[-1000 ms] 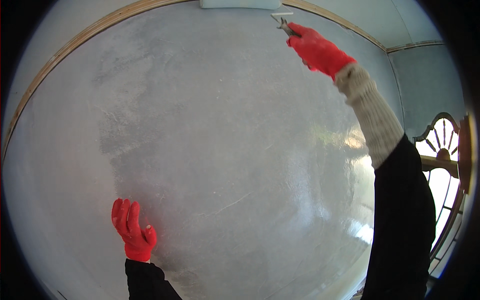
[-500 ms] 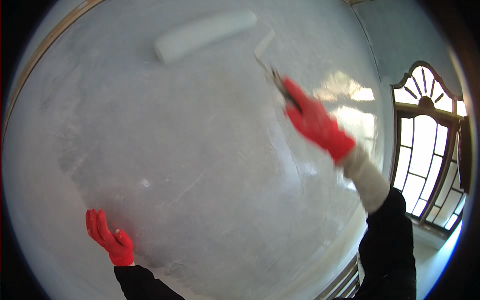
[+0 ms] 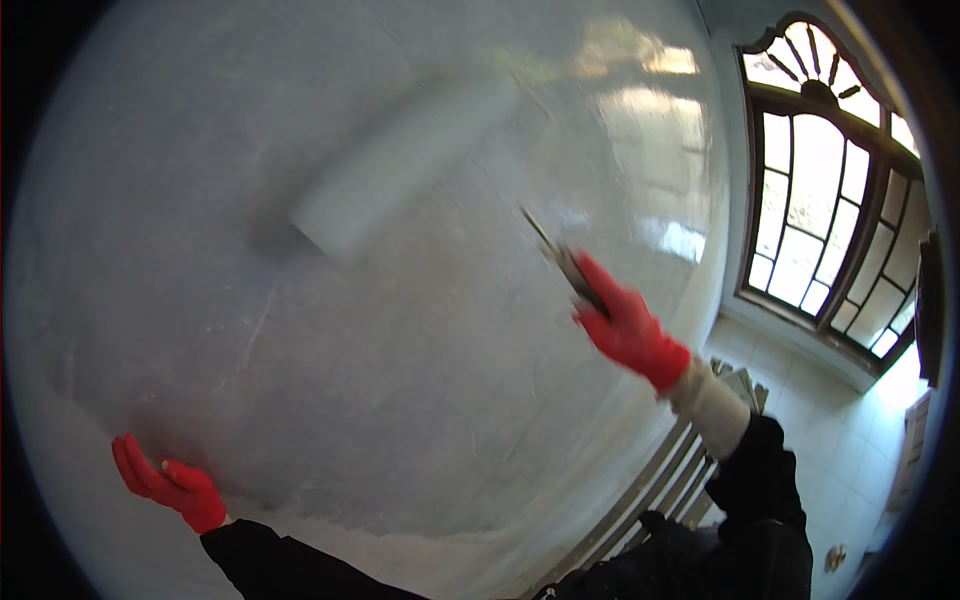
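My right hand (image 3: pixel 632 325), in a red glove with a pale cuff, is wrapped round the dark handle of a paint roller (image 3: pixel 405 165). The roller's wide pale sleeve lies slantwise on the grey wall (image 3: pixel 400 330) up and left of that hand, blurred by motion. Part of its thin metal frame is smeared and hard to see. At lower left, my left hand (image 3: pixel 170 485), also red-gloved, is held up by the wall with fingers stretched and nothing in it. Whether it touches the wall, I cannot tell.
A dark-framed window (image 3: pixel 820 200) with an arched top stands at the right, its light mirrored on the glossy wall. Wooden slats (image 3: pixel 640 480) run below my right arm. Pale floor tiles (image 3: pixel 835 450) show at lower right, with a small brownish object (image 3: pixel 835 557) on them.
The roller sleeve has come down and tilted more steeply, and my right hand is lower. My view has shifted downward, showing more floor and slats. My left hand stays open, further left in view.
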`<control>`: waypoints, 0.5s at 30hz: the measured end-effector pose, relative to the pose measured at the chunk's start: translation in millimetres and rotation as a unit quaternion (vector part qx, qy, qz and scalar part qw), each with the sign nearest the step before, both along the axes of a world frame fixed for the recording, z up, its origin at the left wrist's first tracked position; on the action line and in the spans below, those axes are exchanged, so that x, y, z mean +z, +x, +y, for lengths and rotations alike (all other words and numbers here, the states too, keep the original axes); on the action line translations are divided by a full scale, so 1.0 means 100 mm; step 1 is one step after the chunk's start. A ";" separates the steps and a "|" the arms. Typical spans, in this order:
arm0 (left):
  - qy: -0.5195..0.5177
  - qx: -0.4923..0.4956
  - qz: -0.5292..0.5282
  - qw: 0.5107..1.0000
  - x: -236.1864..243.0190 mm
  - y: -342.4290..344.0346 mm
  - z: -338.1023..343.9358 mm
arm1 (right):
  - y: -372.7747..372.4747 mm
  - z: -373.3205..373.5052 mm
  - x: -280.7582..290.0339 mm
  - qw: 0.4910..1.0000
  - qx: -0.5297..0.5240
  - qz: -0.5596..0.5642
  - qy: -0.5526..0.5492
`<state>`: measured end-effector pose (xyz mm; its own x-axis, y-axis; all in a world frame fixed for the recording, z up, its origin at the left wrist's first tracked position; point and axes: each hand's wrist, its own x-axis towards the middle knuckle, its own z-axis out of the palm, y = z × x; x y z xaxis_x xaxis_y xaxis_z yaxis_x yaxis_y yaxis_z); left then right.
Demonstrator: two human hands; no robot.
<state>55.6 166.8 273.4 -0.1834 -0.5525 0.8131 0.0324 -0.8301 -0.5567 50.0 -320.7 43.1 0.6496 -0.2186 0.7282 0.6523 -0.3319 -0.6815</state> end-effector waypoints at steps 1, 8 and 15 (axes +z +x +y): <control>0.008 0.000 0.013 1.000 0.00 0.02 0.01 | 0.12 0.02 0.24 0.999 0.018 0.023 0.023; 0.045 -0.021 0.007 0.999 0.08 0.06 0.01 | 0.24 -0.05 0.05 0.998 0.003 0.062 0.029; 0.017 0.003 -0.003 1.000 0.06 0.08 0.10 | -0.69 -0.09 -2.31 0.928 -0.065 0.364 -0.036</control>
<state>63.8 176.5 278.9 -0.1845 -0.5813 0.7925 0.0400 -0.8101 -0.5849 -18.7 -330.0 -188.3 0.9467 -0.2979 0.1223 -0.0213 -0.4368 -0.8993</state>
